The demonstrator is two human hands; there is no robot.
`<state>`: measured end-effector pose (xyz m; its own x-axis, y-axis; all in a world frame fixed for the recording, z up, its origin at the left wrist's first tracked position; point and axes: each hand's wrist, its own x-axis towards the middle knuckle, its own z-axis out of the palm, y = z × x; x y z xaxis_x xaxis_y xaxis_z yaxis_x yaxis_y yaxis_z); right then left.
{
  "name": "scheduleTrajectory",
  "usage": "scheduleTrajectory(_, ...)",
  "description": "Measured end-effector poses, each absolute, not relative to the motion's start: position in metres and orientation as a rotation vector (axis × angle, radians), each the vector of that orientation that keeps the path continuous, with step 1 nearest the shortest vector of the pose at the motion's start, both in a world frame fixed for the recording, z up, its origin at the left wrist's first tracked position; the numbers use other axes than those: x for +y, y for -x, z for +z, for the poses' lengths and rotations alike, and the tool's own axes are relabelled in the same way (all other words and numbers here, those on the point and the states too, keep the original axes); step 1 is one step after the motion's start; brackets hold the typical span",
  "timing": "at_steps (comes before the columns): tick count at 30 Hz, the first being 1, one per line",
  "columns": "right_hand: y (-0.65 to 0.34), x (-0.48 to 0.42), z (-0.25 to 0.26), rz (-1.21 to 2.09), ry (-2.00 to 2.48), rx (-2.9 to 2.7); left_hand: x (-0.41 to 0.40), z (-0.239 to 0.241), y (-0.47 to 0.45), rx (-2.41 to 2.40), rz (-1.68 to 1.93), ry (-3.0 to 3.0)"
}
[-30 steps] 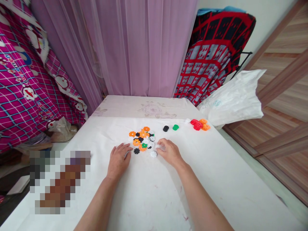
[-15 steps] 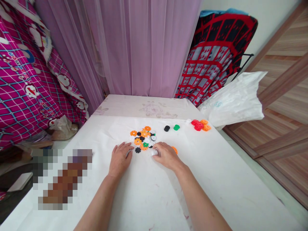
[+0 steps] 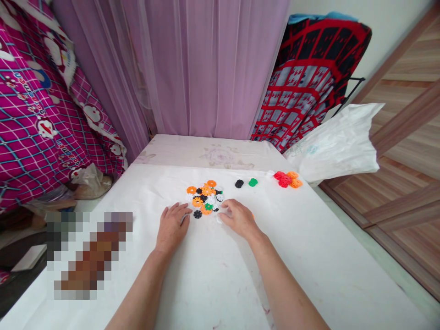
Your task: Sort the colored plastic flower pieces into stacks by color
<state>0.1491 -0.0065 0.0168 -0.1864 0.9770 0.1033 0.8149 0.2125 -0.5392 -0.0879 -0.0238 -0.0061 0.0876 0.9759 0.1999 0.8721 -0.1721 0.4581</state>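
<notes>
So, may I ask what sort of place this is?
Probably a room in a home: a purple curtain hangs beyond the cloth-covered table, pink cartoon-print fabric drapes at left, and wood-grain panels stand at right.

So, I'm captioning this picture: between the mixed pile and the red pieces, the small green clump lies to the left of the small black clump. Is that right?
Not quite: the small green clump lies to the right of the small black clump, as the head view shows. Both do lie between the mixed pile and the red pieces.
</notes>
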Motion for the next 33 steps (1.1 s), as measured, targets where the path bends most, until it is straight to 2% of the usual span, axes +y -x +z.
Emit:
scheduleTrajectory(6,-0.139,0.011,0.014,0.411,1.912,-1.983,-0.024,-0.005,0.087,1.867,0.677,-2.143)
scheduleTrajectory(13,-0.141,0.013,0.011,0.459,1.900,-1.950,-0.024,-0.007,0.089,1.869,0.674,-2.148)
scheduleTrajectory(22,-0.158,-0.004,0.044,0.699,1.692,-2.139,-0.023,-0.009,0.089,1.870,0.664,-2.159)
scheduleTrajectory(33,-0.150,-0.007,0.041,0.572,1.718,-2.260,-0.023,-0.008,0.090,1.848,0.697,-2.168)
